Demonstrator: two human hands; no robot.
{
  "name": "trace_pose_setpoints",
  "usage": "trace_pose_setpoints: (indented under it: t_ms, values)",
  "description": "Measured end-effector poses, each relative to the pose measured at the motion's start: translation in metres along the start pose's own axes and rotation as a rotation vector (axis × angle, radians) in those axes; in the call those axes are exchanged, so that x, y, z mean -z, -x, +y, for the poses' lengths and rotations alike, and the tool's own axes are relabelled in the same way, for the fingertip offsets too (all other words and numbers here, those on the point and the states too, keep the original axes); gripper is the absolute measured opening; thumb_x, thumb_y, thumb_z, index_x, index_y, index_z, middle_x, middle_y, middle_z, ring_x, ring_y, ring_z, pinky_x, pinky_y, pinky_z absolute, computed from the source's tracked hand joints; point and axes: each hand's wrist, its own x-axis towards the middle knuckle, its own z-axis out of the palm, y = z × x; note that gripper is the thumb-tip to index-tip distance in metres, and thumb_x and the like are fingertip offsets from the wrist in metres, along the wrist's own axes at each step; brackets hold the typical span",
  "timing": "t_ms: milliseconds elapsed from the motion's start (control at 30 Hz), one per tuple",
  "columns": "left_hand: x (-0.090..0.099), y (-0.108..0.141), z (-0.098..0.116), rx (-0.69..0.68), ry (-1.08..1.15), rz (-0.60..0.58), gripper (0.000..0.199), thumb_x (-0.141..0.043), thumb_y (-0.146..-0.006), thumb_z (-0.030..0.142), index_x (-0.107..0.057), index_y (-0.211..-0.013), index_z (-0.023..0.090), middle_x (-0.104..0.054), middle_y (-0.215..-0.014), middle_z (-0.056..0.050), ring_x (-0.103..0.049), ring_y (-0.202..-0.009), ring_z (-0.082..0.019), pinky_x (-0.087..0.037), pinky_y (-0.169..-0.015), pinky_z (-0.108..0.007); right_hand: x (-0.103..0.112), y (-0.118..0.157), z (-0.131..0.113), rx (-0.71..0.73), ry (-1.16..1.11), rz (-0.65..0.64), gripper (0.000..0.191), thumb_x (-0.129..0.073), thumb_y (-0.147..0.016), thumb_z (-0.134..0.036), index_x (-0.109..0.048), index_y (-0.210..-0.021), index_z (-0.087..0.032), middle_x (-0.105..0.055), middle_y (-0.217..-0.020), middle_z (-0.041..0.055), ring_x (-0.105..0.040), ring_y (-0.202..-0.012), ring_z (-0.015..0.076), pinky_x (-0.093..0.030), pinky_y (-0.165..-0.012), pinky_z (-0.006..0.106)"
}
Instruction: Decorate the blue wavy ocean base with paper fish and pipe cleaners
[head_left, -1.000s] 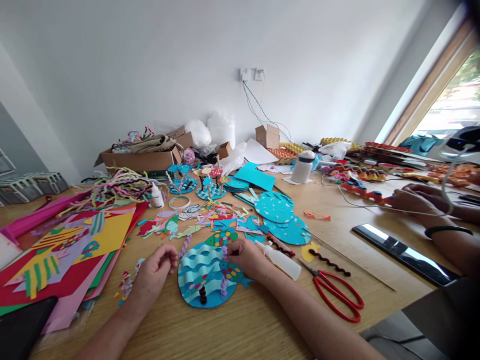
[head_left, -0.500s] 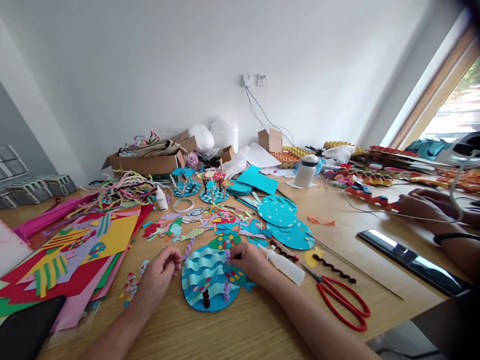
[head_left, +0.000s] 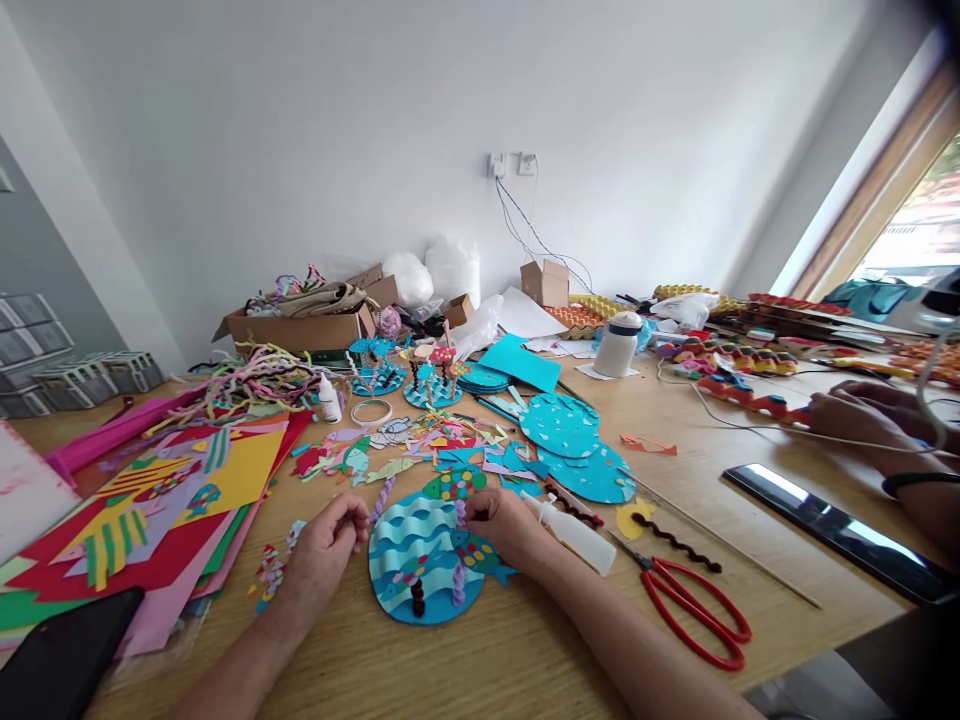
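Observation:
In front of me lies a round blue disc (head_left: 397, 610) with rows of light-blue wavy paper strips. A dark twisted pipe cleaner (head_left: 418, 599) and a purple twisted one (head_left: 458, 584) stand on its near side. Paper fish with coloured dots (head_left: 456, 484) and another dotted fish (head_left: 476, 550) sit over the disc. My right hand (head_left: 510, 528) is closed in a pinch on a purple pipe cleaner (head_left: 460, 514) at the disc's right. My left hand (head_left: 330, 545) has curled fingers beside another purple pipe cleaner (head_left: 382, 498); whether it grips this is hidden.
Right of the disc lie a glue bottle (head_left: 577, 535), red-handled scissors (head_left: 694, 610), a dark pipe cleaner (head_left: 679, 543) and a thin stick (head_left: 739, 552). Coloured paper sheets (head_left: 247, 470) cover the left. Paper scraps (head_left: 450, 440) spread behind. Another person's hands (head_left: 855, 415) work at far right, near a phone (head_left: 832, 525).
The whole view has shifted slightly, with things appearing a little further right. Both hands keep nearly the same place and pose at the disc.

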Motion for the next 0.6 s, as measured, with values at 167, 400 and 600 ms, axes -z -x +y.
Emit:
trace_pose_setpoints:
  t_ms: [167, 400, 600]
  values:
    - [-0.001, 0.0, -0.0013, -0.003, 0.001, 0.013, 0.011, -0.043, -0.06, 0.025, -0.052, -0.064, 0.022, -0.053, -0.055, 0.003, -0.049, -0.051, -0.015, -0.043, -0.049, -0.026, -0.0008, -0.0007, 0.0026, 0.008, -0.006, -0.011, 0.013, -0.062, -0.065, -0.015, -0.058, -0.053, -0.017, -0.058, -0.058, -0.0035, -0.052, -0.059, 0.0106, -0.034, -0.053, 0.019]
    - [-0.0011, 0.0, -0.0001, 0.003, 0.0, 0.012, 0.01, -0.043, -0.06, 0.026, -0.051, -0.063, 0.022, -0.053, -0.055, 0.003, -0.05, -0.052, -0.015, -0.044, -0.048, -0.026, -0.0009, -0.0004, 0.0038, 0.017, -0.003, -0.009, 0.011, -0.062, -0.064, -0.014, -0.059, -0.054, -0.017, -0.058, -0.059, -0.0031, -0.052, -0.06, 0.0112, -0.035, -0.053, 0.019]
    - [-0.001, 0.0012, 0.0056, 0.017, -0.014, 0.011, 0.011, -0.042, -0.059, 0.027, -0.051, -0.063, 0.022, -0.053, -0.055, 0.003, -0.051, -0.053, -0.016, -0.044, -0.049, -0.026, -0.0012, -0.0006, 0.0049, 0.016, -0.004, -0.005, 0.01, -0.063, -0.064, -0.015, -0.06, -0.055, -0.018, -0.06, -0.061, -0.0027, -0.053, -0.062, 0.0117, -0.035, -0.055, 0.02]
